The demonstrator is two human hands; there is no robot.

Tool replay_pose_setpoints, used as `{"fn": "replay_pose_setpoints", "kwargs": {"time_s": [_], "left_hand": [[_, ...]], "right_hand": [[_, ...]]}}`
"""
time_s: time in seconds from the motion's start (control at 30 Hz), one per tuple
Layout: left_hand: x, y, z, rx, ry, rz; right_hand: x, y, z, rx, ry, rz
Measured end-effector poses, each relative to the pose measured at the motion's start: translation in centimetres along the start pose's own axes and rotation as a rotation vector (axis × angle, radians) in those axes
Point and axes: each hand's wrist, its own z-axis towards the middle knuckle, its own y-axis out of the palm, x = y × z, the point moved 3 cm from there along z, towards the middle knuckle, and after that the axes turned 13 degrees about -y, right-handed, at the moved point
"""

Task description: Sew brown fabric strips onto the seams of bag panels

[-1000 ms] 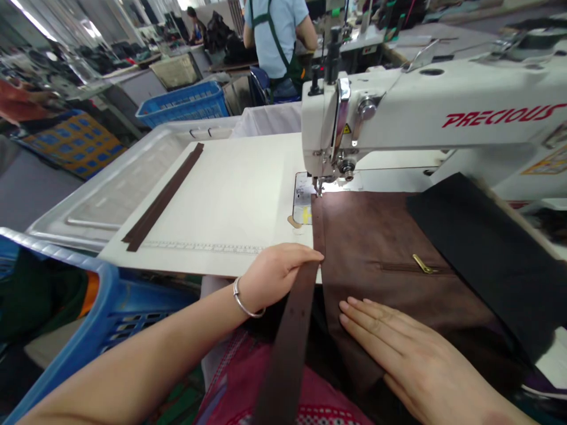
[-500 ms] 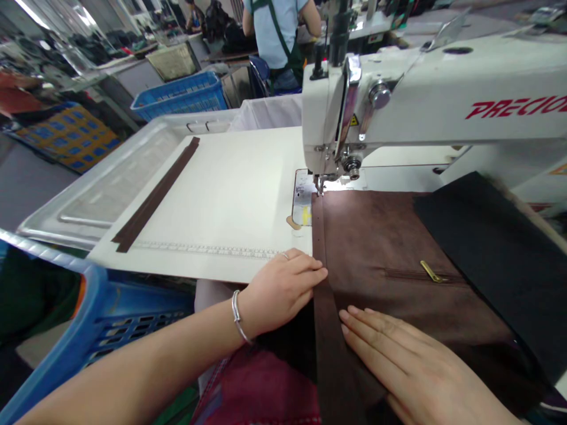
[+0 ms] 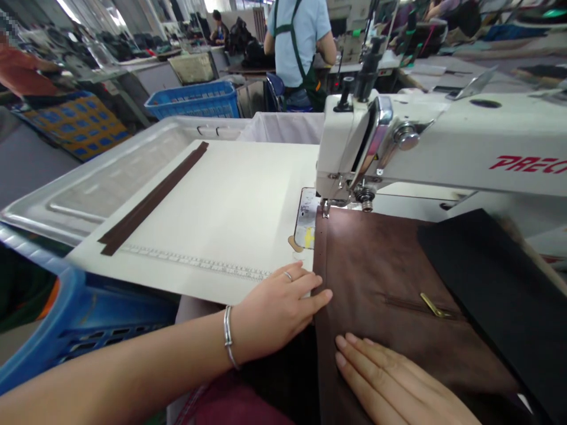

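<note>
Brown leather panel [image 3: 376,277] runs lengthwise toward the needle; left hand [image 3: 277,310] and right hand [image 3: 394,383] press flat, grip holding nothing.

Open white table [image 3: 230,206] left of the needle: broad flat room, crossed only by a dark strip [image 3: 153,198] lying along its far left edge; metal tray [image 3: 88,189] beyond that, shallow rim; blue crate [image 3: 75,319] blocks the near left corner; machine head [image 3: 349,147] overhangs the brown panel [image 3: 376,271], low gap beneath at the needle; machine arm [image 3: 478,147] walls off the right rear; black cloth [image 3: 496,295] covers the right; left hand [image 3: 279,307] and right hand [image 3: 390,383] lie flat on the near edge.
</note>
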Motion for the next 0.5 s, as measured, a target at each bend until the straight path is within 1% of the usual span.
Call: {"fn": "replay_pose_setpoints", "kwargs": {"time_s": [0.1, 0.2, 0.33, 0.43, 0.5], "left_hand": [[-0.8, 0.1, 0.9, 0.016, 0.006, 0.01], [-1.5, 0.1, 1.9, 0.031, 0.011, 0.039], [-2.5, 0.0, 3.2, 0.062, 0.018, 0.096], [-3.3, 0.0, 4.3, 0.073, 0.023, 0.117], [-3.8, 0.1, 5.0, 0.073, 0.027, 0.119]], "right_hand": [[0.3, 0.1, 0.2, -0.04, -0.022, -0.089], [0.8, 0.2, 0.6, -0.082, 0.011, -0.128], [2.0, 0.1, 1.4, -0.055, 0.117, -0.055], [3.1, 0.4, 1.7, -0.03, 0.136, -0.008], [3.8, 0.7, 1.7, -0.043, 0.142, 0.011]]}}
